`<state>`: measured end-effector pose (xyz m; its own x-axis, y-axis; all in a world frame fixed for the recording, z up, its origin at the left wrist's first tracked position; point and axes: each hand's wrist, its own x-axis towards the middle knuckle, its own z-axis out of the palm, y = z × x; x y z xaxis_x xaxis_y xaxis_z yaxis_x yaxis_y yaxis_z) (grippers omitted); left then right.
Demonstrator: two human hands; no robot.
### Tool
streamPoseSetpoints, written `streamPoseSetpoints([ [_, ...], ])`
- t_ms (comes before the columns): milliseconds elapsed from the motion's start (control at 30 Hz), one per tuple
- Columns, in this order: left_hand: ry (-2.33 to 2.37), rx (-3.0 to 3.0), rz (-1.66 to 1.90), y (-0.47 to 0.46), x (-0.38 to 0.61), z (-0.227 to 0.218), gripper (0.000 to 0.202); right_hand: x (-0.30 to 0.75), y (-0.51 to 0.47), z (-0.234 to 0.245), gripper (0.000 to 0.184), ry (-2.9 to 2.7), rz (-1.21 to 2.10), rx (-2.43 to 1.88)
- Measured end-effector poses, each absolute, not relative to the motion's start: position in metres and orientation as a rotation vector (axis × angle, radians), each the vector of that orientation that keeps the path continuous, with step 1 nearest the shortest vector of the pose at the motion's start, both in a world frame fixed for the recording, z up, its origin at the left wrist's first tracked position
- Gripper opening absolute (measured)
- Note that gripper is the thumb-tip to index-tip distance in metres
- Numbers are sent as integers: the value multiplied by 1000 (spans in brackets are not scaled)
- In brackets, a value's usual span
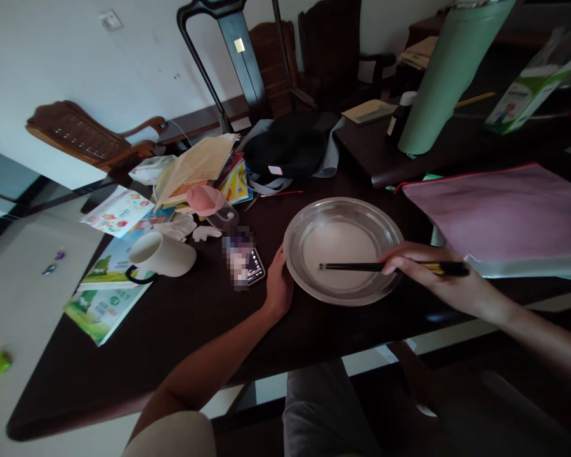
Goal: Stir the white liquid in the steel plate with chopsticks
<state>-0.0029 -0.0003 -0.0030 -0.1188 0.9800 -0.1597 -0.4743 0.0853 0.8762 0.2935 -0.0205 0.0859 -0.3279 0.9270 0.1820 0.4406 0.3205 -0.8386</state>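
A round metal bowl (297, 279) stands on the dark table with pale, whitish contents in it. My left hand (280, 285) is closed against the bowl's left rim, thumb upward, its other fingers partly hidden beside and under the wall. Over the right rim, my right hand (421, 270) is closed round a pair of black chopsticks (354, 267). Their tips point left, at or just above the whitish contents; I cannot tell whether they touch. Left of my left hand lies a phone (255, 266) with its screen lit and partly blurred.
A white mug (169, 254) stands at the left beside books (107, 304), crumpled tissues (207, 233) and a pink-topped bottle (209, 202). Behind the bowl sits a black bag (290, 146). A pink pouch (499, 209) lies right; a green flask (447, 82) stands farther back.
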Motion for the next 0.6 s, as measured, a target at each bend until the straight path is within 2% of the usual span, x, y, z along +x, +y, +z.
streamPoseSetpoints([
  [133, 1022, 682, 1413, 0, -3, -3, 39, 285, -11, 70, 33, -1841, 784, -1123],
  [233, 1015, 690, 1412, 0, -3, -3, 38, 293, -7, 79, 32, -1811, 701, -1193],
  [433, 1009, 680, 1413, -1, -3, -2, 38, 322, -19, 119, 47, -1783, 573, -1510],
  [600, 1022, 677, 1426, 0, -2, -3, 39, 321, -28, 131, 61, -1851, 728, -1554],
])
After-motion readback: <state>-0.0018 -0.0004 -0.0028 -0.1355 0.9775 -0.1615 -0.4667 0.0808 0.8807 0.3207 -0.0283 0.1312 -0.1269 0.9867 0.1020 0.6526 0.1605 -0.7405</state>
